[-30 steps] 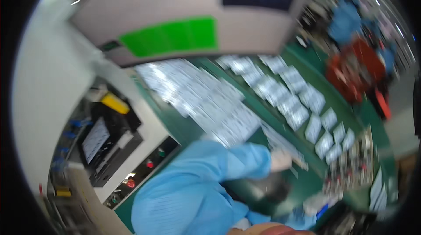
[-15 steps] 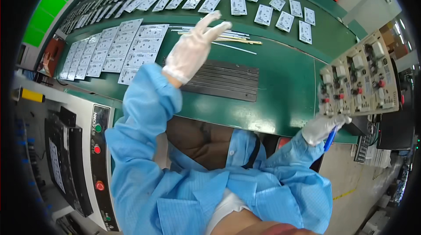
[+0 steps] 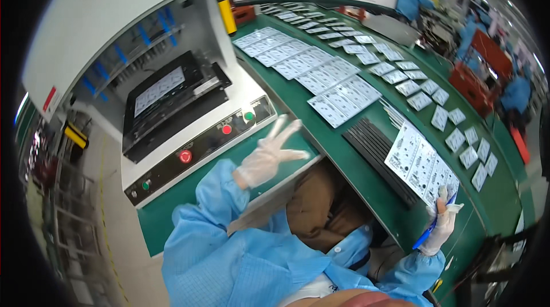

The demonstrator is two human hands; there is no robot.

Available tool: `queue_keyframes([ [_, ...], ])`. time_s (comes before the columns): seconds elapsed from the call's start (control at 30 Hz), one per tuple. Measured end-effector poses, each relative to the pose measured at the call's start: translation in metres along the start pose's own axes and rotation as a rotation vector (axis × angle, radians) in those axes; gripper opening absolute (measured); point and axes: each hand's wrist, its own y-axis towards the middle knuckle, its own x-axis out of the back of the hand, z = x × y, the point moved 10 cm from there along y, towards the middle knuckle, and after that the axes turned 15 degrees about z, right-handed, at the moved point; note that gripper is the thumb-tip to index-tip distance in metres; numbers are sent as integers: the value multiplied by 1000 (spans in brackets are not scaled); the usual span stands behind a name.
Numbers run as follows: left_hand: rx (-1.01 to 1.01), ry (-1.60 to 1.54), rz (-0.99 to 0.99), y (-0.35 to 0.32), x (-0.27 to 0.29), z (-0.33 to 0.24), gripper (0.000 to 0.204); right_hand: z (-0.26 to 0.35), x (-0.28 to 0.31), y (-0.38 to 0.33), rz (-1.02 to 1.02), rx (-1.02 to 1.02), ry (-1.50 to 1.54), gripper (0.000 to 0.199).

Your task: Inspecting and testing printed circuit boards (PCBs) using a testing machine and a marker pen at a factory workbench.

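Note:
My left hand (image 3: pixel 266 157), in a thin white glove, hovers with fingers spread over the near edge of the green table (image 3: pixel 298 98), just in front of the machine's button panel (image 3: pixel 200 146); it holds nothing. My right hand (image 3: pixel 444 222), also gloved, grips the lower corner of a white circuit panel (image 3: pixel 421 161) together with a blue pen-like tool (image 3: pixel 428 235). The panel lies tilted over a stack of black ribbed strips (image 3: pixel 372 146). Both sleeves are light blue.
Rows of white circuit panels (image 3: pixel 335 86) and smaller white boards (image 3: pixel 452 118) cover the green table. A white machine with a black loading tray (image 3: pixel 172 98) and red and green buttons stands at the left. People in blue coats work at the far right.
The view has swung left toward the machine. My left hand pulled back from the panels on the table to the near edge. My right hand now holds a white circuit panel.

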Motion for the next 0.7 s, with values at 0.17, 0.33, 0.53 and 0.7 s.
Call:
queue_keyframes([
  [0.17, 608, 41, -195, -117, -2, 90, 60, 8, -54, 39, 154, 99, -294, 36],
  [0.33, 675, 239, -753, -197, 117, 138, 29, 21, -93, 58, 133, 134, -162, 26],
  [0.53, 825, 741, -291, -265, 197, 337, 38, 73, -183, 109, 207, 359, -139, 25],
  [0.7, 629, 317, -153, -213, 203, 340, 38, 135, -232, 159, 253, 554, 14, 32],
])
